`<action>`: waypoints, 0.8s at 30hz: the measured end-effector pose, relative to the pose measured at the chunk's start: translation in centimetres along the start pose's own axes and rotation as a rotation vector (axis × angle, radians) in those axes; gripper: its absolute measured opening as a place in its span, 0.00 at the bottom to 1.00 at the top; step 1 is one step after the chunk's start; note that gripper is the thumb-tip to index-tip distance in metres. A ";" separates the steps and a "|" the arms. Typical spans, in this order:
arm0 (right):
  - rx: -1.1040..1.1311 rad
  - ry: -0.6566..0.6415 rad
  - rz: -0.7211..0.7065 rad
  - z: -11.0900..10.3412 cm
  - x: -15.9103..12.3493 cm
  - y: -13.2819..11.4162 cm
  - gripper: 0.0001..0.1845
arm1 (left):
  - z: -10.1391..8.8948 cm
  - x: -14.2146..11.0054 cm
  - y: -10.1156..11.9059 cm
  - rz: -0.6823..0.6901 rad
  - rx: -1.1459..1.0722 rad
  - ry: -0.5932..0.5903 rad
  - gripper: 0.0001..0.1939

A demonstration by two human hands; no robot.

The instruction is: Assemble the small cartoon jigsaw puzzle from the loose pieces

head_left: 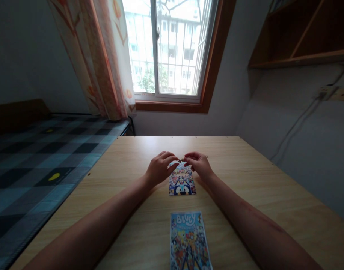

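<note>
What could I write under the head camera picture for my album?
Two bare hands meet over a colorful cartoon jigsaw puzzle on a pale wooden table.

Wooden table | colourful puzzle, farther | Bluey picture sheet, nearer, apart

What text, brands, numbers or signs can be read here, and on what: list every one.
"BLUEY": top of the colourful rectangular printed sheet nearest the camera.
Line under "BLUEY": too blurred to read.
Tiny marks on the white window frame: too small to read.
Colourful jigsaw puzzle with a blue dog's face: no readable text.
</note>
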State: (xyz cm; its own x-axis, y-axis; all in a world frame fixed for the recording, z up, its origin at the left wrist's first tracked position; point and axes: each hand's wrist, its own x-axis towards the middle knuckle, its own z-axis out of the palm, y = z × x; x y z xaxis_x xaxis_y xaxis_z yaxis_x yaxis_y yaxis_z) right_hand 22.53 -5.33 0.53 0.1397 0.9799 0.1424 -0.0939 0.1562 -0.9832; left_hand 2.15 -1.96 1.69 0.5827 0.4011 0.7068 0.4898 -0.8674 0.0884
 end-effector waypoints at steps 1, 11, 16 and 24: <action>-0.005 -0.002 -0.002 0.0 0.0 0.1 0.18 | 0.0 0.0 0.0 -0.002 0.001 -0.011 0.12; 0.056 -0.017 0.012 0.6 -0.1 1.1 0.15 | 0.3 -0.3 -0.8 -0.031 0.017 -0.076 0.14; 0.003 -0.050 -0.064 0.2 0.5 2.8 0.13 | 0.5 -0.3 -1.2 -0.014 0.045 -0.174 0.15; -0.520 -0.066 -0.294 -1.1 0.2 2.3 0.08 | 0.3 -0.2 -1.1 -0.006 0.058 -0.294 0.14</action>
State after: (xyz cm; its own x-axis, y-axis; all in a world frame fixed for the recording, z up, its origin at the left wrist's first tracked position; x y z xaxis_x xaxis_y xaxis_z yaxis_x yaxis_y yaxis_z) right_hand 23.45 -4.91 -1.86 0.0241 0.9130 0.4071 0.4362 0.3568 -0.8261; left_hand 1.70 -0.95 1.21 0.7387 0.4815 0.4718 0.5247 -0.8500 0.0460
